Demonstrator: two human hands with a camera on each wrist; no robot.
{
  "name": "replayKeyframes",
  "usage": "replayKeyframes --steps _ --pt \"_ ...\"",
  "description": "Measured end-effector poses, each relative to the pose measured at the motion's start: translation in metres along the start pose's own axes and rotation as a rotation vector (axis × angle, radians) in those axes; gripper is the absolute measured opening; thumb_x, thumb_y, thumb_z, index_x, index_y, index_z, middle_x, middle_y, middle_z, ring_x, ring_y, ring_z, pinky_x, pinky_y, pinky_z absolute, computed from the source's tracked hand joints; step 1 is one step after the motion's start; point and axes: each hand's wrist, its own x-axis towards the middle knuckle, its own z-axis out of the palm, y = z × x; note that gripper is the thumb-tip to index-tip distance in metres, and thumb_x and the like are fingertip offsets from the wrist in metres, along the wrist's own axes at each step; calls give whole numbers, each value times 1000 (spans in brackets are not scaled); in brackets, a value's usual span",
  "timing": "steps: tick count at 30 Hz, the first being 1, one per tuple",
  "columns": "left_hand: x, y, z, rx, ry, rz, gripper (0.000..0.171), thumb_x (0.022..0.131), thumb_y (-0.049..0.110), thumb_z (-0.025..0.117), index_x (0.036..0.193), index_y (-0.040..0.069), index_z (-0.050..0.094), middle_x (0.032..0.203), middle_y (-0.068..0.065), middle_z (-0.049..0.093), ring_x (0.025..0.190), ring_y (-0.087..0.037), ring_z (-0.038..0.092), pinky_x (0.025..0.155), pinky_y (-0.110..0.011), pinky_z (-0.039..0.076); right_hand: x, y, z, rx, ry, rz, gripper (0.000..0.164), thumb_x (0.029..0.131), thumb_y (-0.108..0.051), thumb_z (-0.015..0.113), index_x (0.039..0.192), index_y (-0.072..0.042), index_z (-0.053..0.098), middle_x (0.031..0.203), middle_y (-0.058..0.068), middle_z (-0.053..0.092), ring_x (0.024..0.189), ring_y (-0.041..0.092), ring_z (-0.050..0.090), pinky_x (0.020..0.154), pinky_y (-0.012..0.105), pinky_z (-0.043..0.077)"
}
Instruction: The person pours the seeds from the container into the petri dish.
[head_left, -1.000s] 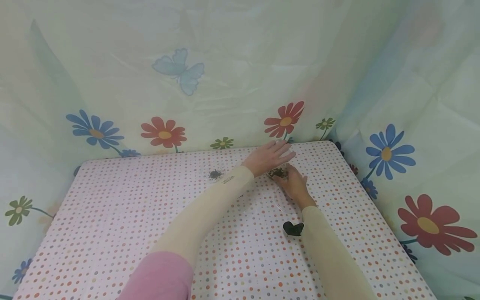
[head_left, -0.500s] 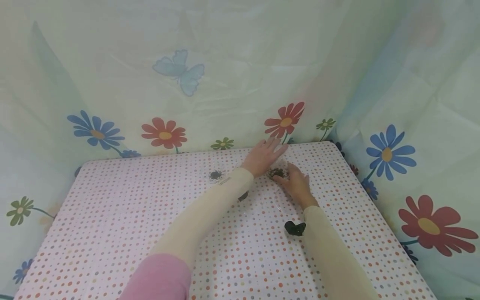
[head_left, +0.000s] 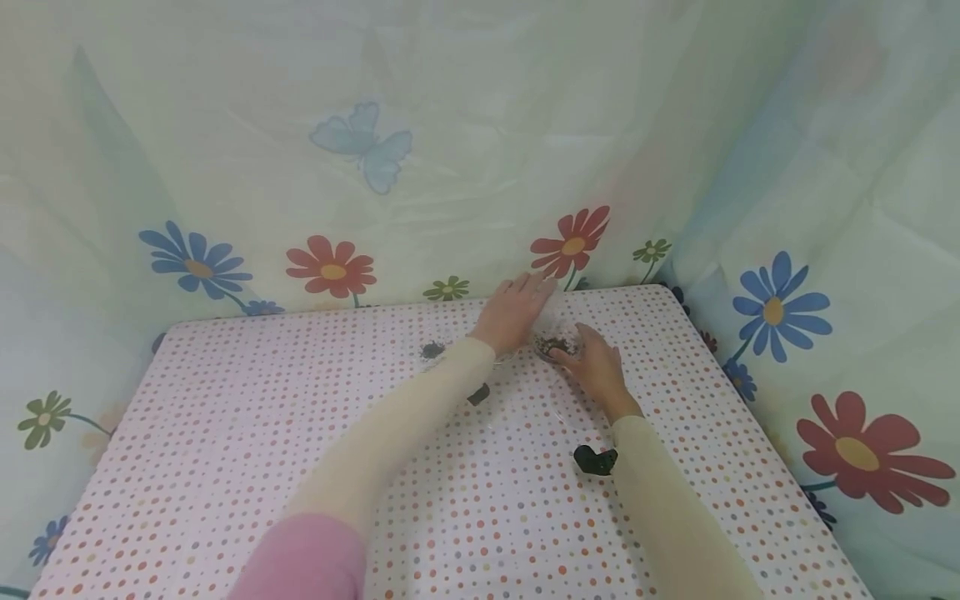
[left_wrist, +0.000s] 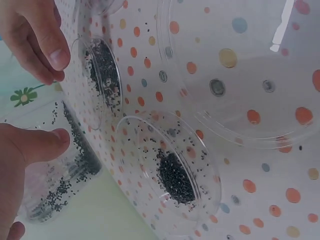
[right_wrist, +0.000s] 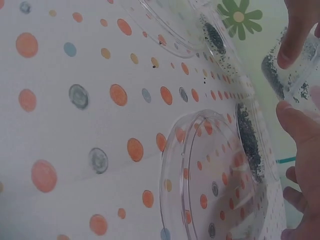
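Observation:
In the left wrist view my left hand (left_wrist: pixel 25 155) holds a clear plastic container (left_wrist: pixel 65 195), with dark grains gathered along one side of it. The container is tilted; its exact shape is unclear. My right hand (head_left: pixel 598 367) is near it, thumb and fingers spread about a clear round dish (left_wrist: pixel 112 65) of dark grains at the table's far side. Whether they touch the dish, I cannot tell. A second shallow round dish (left_wrist: pixel 207 187) bears a heap of dark grains (left_wrist: pixel 175 177); it lies farther left in the head view.
A larger clear round dish (left_wrist: pixel 220 132) lies nearer on the dotted tablecloth (head_left: pixel 225 433). A few grains are scattered on the cloth. Floral sheeting (head_left: pixel 450 200) hangs close behind the table's far edge and along the right side.
My left hand has moved slightly left and turned, its fingers now pointing more toward the back sheeting. My right hand has barely shifted, and the grain dishes keep their places.

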Motion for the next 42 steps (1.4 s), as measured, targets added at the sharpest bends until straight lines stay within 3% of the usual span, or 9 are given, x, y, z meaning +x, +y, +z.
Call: replayKeyframes --steps 12,26,42 --pt "-13 -5 -7 -127 21 -35 86 83 24 74 152 14 23 155 -9 35 144 -24 33 118 -38 31 -5 -4 -5 33 24 -21 79 92 -42 62 150 -1 28 153 23 33 142 41 29 117 64 13" --pt "-31 -14 -17 -187 51 -32 95 79 27 79 152 8 22 154 -10 36 143 -22 34 120 -31 27 -8 -15 -7 14 9 -52 78 92 -42 62 150 -3 28 155 21 31 143 41 28 117 65 9" --pt "-50 -20 -15 -243 59 -46 101 77 33 81 153 6 19 154 -13 35 143 -24 35 116 -34 34 -14 -25 -7 25 15 -93 76 92 -38 64 150 -2 29 154 23 32 142 41 29 118 64 10"
